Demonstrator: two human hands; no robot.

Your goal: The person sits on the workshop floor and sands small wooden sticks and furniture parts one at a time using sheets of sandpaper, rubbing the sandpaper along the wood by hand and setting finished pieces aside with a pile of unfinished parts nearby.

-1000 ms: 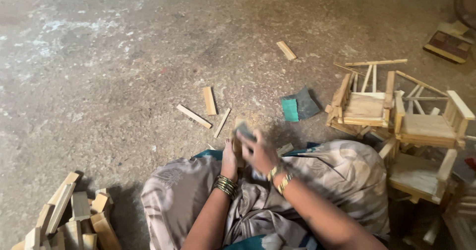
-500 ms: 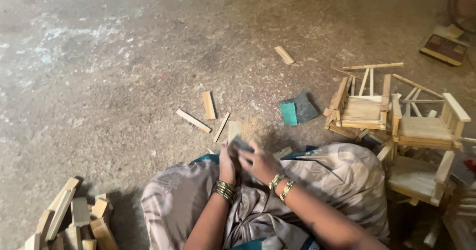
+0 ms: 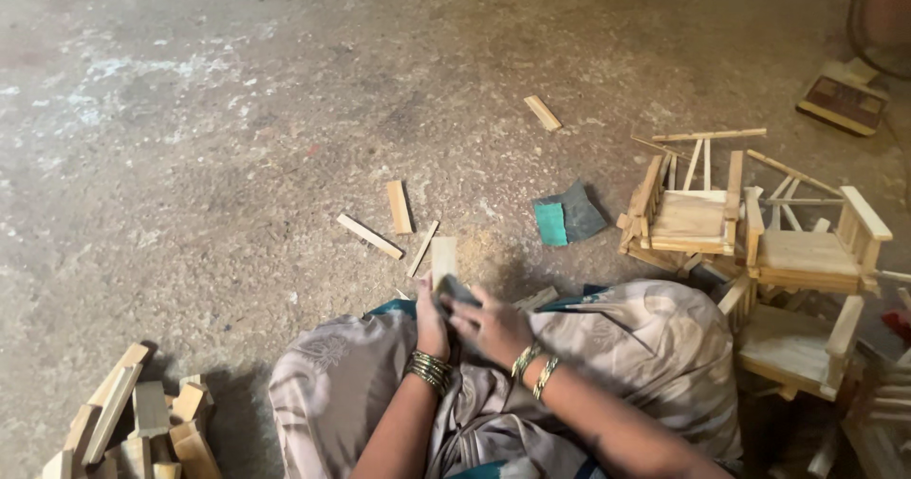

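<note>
The person is sitting on the rough, stained concrete floor [image 3: 237, 109], lap draped in pale patterned cloth [image 3: 626, 346]. The left hand [image 3: 430, 322] is closing around the lower end of a short flat wooden slat [image 3: 443, 259], holding it upright just above the knees. The right hand [image 3: 493, 327] is pressing a dark sheet of sandpaper [image 3: 458, 294] against the slat, fingers curled over it. Loose pale slats [image 3: 397, 206] are lying scattered on the floor just ahead, near a patch of fine sawdust. A folded piece of green and grey sandpaper [image 3: 567, 218] is lying further right, beside small unfinished wooden chairs [image 3: 697, 213] of bare, square-cut timber. A heap of rough wood offcuts [image 3: 133, 422] is sitting at the person's left.
</note>
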